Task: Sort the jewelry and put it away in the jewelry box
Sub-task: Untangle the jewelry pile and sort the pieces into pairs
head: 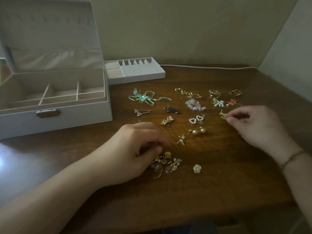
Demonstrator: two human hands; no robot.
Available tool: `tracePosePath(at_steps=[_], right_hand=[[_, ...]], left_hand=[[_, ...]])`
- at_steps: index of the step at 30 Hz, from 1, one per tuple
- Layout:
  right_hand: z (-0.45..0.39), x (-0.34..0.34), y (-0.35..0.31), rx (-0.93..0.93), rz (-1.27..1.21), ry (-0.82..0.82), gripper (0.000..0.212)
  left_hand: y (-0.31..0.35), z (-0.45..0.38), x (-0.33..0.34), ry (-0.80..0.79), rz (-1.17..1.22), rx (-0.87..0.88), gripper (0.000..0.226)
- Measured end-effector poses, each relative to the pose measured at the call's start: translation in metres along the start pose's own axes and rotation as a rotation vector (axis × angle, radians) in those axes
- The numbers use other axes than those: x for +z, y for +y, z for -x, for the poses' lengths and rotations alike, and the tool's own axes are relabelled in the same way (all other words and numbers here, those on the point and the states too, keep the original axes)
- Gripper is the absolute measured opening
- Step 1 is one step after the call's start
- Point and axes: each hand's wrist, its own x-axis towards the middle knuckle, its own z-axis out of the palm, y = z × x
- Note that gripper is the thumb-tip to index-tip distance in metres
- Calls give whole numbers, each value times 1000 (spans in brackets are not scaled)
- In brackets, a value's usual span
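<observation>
Dark wooden table (219, 174) against beige wall (185, 31); white cable (211, 67) behind.

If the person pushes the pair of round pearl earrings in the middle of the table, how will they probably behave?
The pearl earrings look like smooth round beads, so they would probably roll a little on the bare wooden table. Their thin gold hooks would likely stop a long roll. They seem small and light, so they may slip from a loose pinch.

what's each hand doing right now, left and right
Left hand: fingers curled at the tangled jewelry pile; blurred, so a grip cannot be told.
Right hand: pinches a small gold earring.
</observation>
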Motion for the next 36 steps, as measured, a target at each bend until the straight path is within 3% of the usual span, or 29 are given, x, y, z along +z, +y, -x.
tracePosePath(at_steps=[9, 13, 15, 19, 22, 26, 36], right_hand=[[10, -1, -4, -75, -37, 10, 18], [17, 1, -21, -233, 61, 103, 19], [25, -2, -35, -365, 43, 32, 18], [46, -1, -70, -646, -37, -292, 22], [57, 8, -84, -756, 18, -426, 25], [59, 20, -87, -812, 103, -442, 27], [55, 24, -80, -825, -37, -349, 20]], left_hand=[[-1, 2, -7, -166, 8, 31, 28], [-4, 4, -13, -204, -18, 14, 28], [-5, 4, -14, -219, -32, 15, 27], [-5, 2, -17, -253, -24, 24, 20], [-6, 3, -19, -265, -21, 35, 17], [-6, 4, -21, -256, -16, 51, 13], [-8, 4, -21, -243, -29, 35, 15]])
